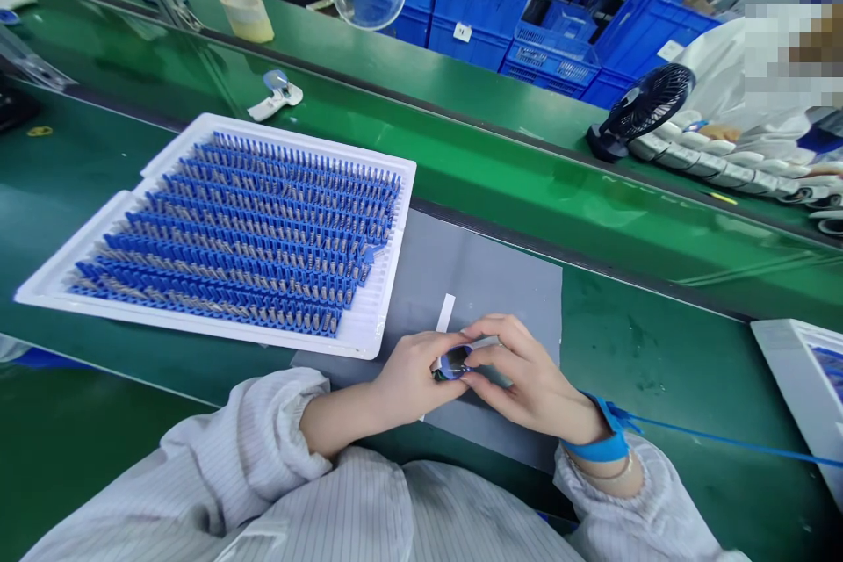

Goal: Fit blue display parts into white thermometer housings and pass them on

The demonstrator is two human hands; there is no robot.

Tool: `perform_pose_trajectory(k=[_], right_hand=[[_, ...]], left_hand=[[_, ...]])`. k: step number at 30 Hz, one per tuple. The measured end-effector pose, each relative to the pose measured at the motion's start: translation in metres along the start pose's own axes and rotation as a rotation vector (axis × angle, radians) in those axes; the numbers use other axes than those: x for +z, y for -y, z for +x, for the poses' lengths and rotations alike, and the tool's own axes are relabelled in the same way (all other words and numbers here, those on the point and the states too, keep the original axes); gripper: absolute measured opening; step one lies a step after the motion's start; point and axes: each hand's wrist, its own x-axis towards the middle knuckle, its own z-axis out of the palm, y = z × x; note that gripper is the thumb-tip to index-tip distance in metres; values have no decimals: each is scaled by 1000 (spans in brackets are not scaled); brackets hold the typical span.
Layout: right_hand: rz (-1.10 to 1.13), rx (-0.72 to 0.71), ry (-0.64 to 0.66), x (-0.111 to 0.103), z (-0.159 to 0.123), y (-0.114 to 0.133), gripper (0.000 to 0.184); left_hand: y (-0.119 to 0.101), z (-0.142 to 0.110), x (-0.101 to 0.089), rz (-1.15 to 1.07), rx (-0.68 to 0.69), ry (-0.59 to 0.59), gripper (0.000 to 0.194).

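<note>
Toward the left edge of the green desk lies a white tray packed with rows of small blue parts. Just right of the tray, on a grey mat near the front edge, both hands meet. The left hand is curled, its fingertips pinching the left end of a small blue part. The right hand pinches the same part from the right, fingers bent over it; a blue wrist strap with a cord circles that wrist. A white paper strip lies on the mat just behind the hands. Farther right, at the far edge, stands a small black fan. Another white tray sits at the right edge.
</note>
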Motion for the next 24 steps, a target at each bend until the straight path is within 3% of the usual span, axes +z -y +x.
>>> perform_pose_trajectory(k=[7, 13, 18, 22, 24], right_hand=[[17, -16, 29, 4, -1, 4, 8], [31, -21, -47, 2, -9, 0, 9], [38, 222, -130, -6, -20, -19, 26], [191, 363, 36, -6, -33, -35, 22], [194, 453, 49, -10, -49, -48, 28]], left_hand=[[0, 0, 0, 19, -9, 2, 38], [-2, 0, -3, -67, -21, -48, 41], [-3, -2, -5, -177, -35, -72, 46], [0, -3, -3, -241, -87, 0, 55], [0, -3, -2, -245, -123, 16, 60]])
